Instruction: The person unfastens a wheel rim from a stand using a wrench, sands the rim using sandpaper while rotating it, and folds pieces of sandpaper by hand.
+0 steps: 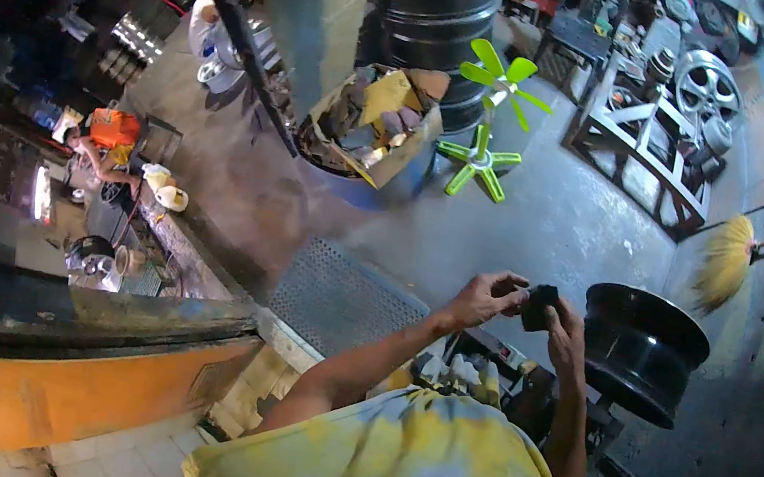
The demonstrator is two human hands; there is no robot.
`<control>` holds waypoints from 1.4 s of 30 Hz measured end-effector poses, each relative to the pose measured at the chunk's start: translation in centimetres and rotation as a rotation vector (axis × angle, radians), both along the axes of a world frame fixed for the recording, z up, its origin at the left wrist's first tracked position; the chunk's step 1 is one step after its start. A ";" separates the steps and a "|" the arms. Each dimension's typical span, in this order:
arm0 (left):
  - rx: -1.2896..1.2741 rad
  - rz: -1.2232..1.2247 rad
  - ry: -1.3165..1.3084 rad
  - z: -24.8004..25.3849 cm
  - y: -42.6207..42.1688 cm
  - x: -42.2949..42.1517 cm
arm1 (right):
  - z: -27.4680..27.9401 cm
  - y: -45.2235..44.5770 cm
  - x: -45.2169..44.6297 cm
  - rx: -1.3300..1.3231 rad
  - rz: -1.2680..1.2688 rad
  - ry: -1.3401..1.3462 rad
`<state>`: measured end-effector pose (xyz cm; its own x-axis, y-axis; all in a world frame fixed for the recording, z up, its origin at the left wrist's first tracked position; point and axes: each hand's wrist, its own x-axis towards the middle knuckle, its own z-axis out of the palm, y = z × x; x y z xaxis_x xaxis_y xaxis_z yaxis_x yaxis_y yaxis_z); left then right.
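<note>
A small dark, flat piece (539, 307), perhaps a folded abrasive sheet or pad, is raised in front of my body. My right hand (567, 338) is closed on its right side, the thumb and fingers gripping it. Just to its left is my left hand (486, 302), fingers curled and fingertips brought together at the piece's left edge; what they pinch is too small to make out. Close to the right of my right hand stands a glossy black wheel rim (644, 353), tilted on a dark stand (605, 421).
A perforated metal plate (340, 296) lies on the floor ahead. Beyond are a scrap-filled box (403, 159), a green fan-like stand (479, 159), stacked black rims (433, 12) and a metal frame (645, 139). A broom (728, 263) leans right. Another person (107, 141) works at left.
</note>
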<state>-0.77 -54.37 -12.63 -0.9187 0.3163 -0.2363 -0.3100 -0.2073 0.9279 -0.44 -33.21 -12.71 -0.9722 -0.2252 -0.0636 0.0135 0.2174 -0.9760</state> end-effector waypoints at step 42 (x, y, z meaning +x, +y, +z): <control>-0.371 0.359 -0.002 -2.2 -21.0 8.1 | 4.0 -23.0 -0.9 0.127 0.335 0.178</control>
<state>7.34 -75.32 -14.81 -0.9535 -0.1246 -0.2746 -0.2816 0.0423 0.9586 -1.33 -56.22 -8.74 -0.8447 -0.5328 0.0513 -0.2456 0.3006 -0.9216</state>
